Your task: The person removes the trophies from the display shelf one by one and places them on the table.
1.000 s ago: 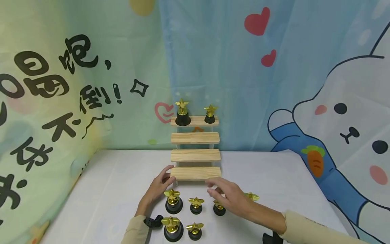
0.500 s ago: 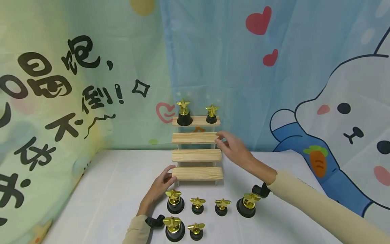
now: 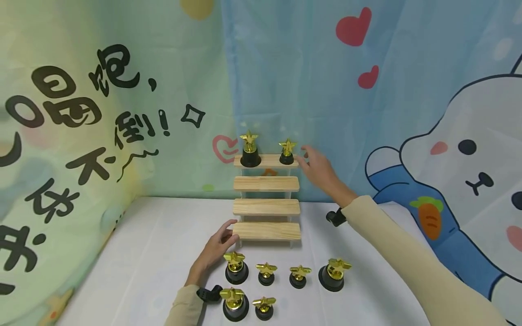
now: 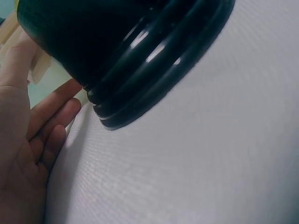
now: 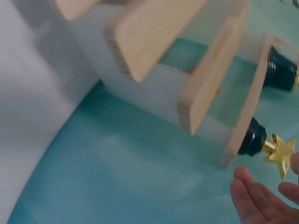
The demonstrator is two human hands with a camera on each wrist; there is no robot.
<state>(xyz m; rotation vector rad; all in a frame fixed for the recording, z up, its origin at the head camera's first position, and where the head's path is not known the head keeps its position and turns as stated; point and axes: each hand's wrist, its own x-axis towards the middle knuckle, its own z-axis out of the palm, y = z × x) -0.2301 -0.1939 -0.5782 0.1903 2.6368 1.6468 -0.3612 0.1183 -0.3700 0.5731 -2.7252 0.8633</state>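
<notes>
A small star trophy (image 3: 287, 153) with a black base stands at the right end of the top board of a wooden tiered display rack (image 3: 266, 207). My right hand (image 3: 320, 170) is just right of that trophy, its thumb and fingers apart with nothing between them. In the right wrist view, its fingers (image 5: 254, 193) lie beside the gold star. A larger star trophy (image 3: 249, 151) stands on the same board's left end. At the bottom board's left end, my left hand (image 3: 216, 246) holds the rack between thumb and index finger; the left wrist view partly hides the contact.
Several star trophies stand on the white tablecloth (image 3: 142, 262) before the rack, including a large one (image 3: 332, 275) at right and a small one (image 3: 299, 276). A black trophy base (image 4: 126, 56) fills much of the left wrist view. A printed curtain (image 3: 318, 90) hangs behind.
My right hand has risen from above the front trophies, past the rack's right side, to the top board. My left hand stays at the bottom board. The trophies have not moved.
</notes>
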